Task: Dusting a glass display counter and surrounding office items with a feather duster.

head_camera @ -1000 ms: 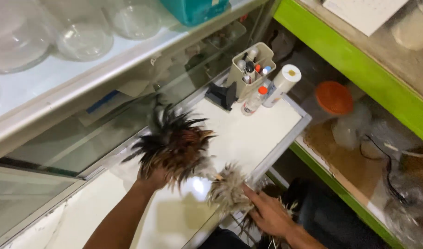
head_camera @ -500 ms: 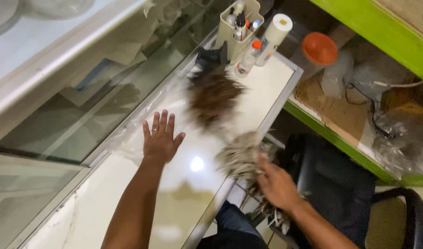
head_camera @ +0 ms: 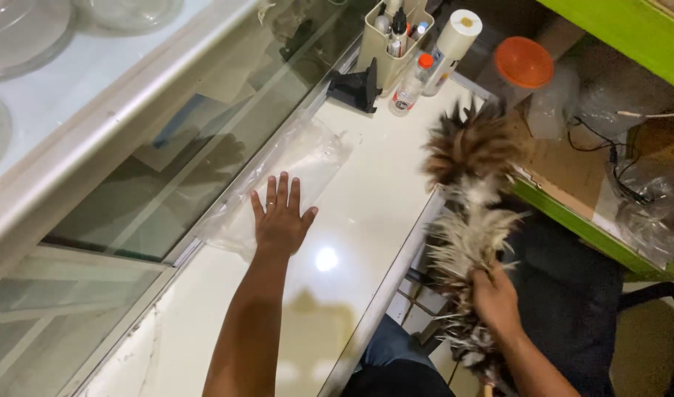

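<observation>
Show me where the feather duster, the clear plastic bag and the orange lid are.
feather duster (head_camera: pixel 465 158): head view, brown feathered tip.
clear plastic bag (head_camera: pixel 307 158): head view, upper middle.
orange lid (head_camera: pixel 524 62): head view, centre of top.

Plastic bag (head_camera: pixel 293 173) on counter (head_camera: pixel 366 213), left of feather duster (head_camera: pixel 465 213)

The left hand (head_camera: pixel 282 217) let go of the duster (head_camera: pixel 465 198) and now lies flat on the plastic bag (head_camera: pixel 293 173). The right hand (head_camera: pixel 496 298) swung the duster away, past the counter (head_camera: pixel 351 242) edge.
</observation>
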